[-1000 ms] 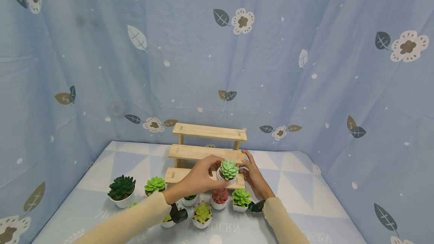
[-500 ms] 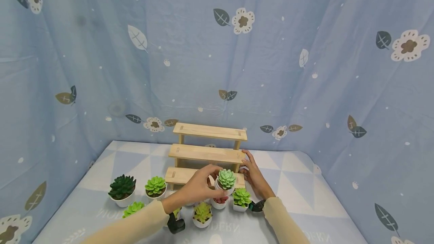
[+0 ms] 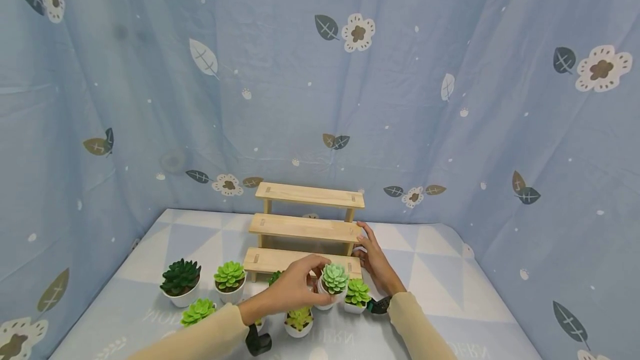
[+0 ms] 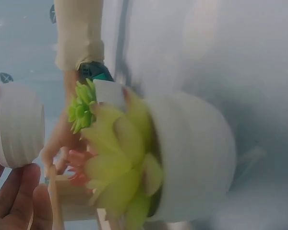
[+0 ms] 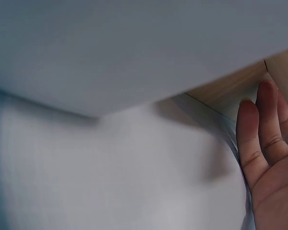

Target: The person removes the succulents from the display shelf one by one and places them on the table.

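Note:
In the head view, my left hand [image 3: 295, 286] grips a pale green succulent [image 3: 335, 278] in a round white pot, held upright in front of the wooden stand's lowest tier. The left wrist view has that white pot [image 4: 21, 125] between fingers and thumb. A red succulent [image 4: 78, 167] shows there too; in the head view the held pot covers it. My right hand [image 3: 377, 263] rests against the right end of the three-tier wooden plant stand [image 3: 307, 228], its fingers [image 5: 249, 127] extended along the wood in the right wrist view.
Close to the held pot stand a bright green succulent [image 3: 358, 293] and a yellow-green one [image 3: 299, 320]. Farther left are a dark green succulent [image 3: 181, 276] and two light green ones, the rear [image 3: 230, 275] and the front [image 3: 198, 312]. A patterned curtain [image 3: 300, 99] hangs behind the table.
My left hand has lowered the pale green succulent and brought it nearer the front, over the red one, which it now hides. The right hand stays at the stand's end.

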A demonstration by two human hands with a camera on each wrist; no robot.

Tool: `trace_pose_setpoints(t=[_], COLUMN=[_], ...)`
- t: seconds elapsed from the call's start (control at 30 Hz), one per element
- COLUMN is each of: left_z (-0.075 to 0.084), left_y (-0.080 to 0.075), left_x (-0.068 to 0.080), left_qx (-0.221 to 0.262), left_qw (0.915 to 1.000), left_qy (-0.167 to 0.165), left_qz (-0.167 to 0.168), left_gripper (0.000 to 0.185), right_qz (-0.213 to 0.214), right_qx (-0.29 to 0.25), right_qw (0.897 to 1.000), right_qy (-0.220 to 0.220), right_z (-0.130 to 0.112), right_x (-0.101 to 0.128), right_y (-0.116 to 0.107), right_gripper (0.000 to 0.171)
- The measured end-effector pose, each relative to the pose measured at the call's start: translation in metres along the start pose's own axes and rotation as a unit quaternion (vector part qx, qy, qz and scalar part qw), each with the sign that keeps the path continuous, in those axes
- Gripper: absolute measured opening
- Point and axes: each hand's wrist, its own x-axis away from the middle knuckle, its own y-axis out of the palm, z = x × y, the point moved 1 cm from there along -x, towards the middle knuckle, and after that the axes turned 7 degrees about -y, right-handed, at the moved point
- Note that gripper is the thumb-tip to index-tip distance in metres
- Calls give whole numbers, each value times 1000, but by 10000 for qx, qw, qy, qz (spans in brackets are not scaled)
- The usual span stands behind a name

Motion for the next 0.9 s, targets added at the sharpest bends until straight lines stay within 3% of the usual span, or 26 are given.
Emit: trace_pose_setpoints(t=[0.47, 0.9], left_z=[-10, -21], left_y=[11, 21], left_x=[5, 6], left_qx=[-460, -1007], left_qw=[9985, 9896], left_qy=[254, 790], left_qz=[-170, -653], left_gripper=[66, 62], right_qz=[39, 75], right_qx=[-147, -166], right_qw=[9999, 9998], right_qy=[43, -1], right_z=[1, 2], right_x=[-1, 1], right_y=[0, 0], right_gripper=[47, 48])
